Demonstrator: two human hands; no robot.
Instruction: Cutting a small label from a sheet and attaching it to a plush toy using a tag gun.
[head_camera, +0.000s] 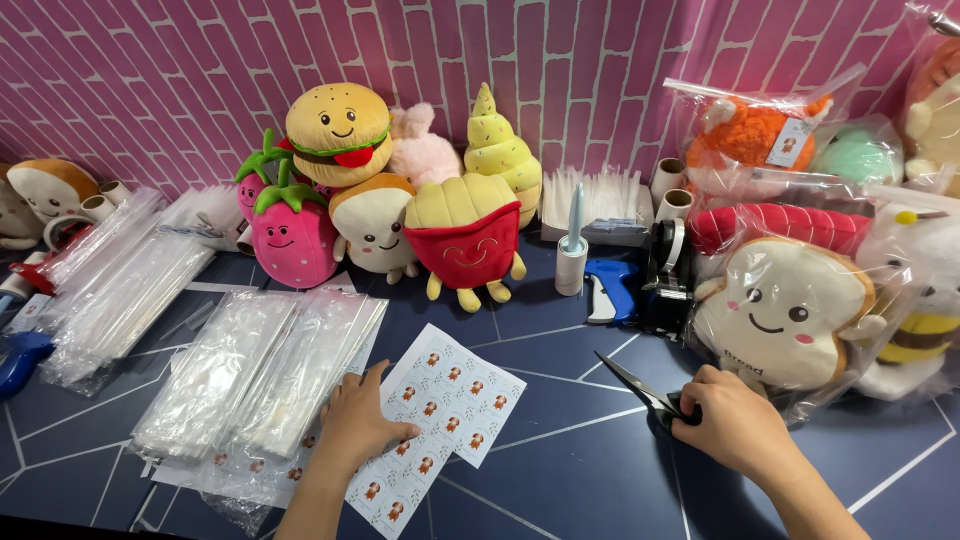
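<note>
My left hand (357, 423) rests flat on a white sheet of small stickers (445, 400) lying on the dark blue table (580, 470), fingers spread, beside stacks of clear plastic bags (255, 375). My right hand (730, 418) is closed around the black handles of a pair of scissors (640, 390), whose open blades point up and to the left. Just beyond that hand lies a bagged toast-shaped plush (780, 310).
Plush toys line the pink brick wall: burger (337, 130), strawberry (290, 235), fries (465, 240), swirl cone (500, 150). A blue tagging gun (607, 285), a tape dispenser (665, 275) and a lint roller (572, 255) stand mid-table. More bagged plush sit at the right (770, 135).
</note>
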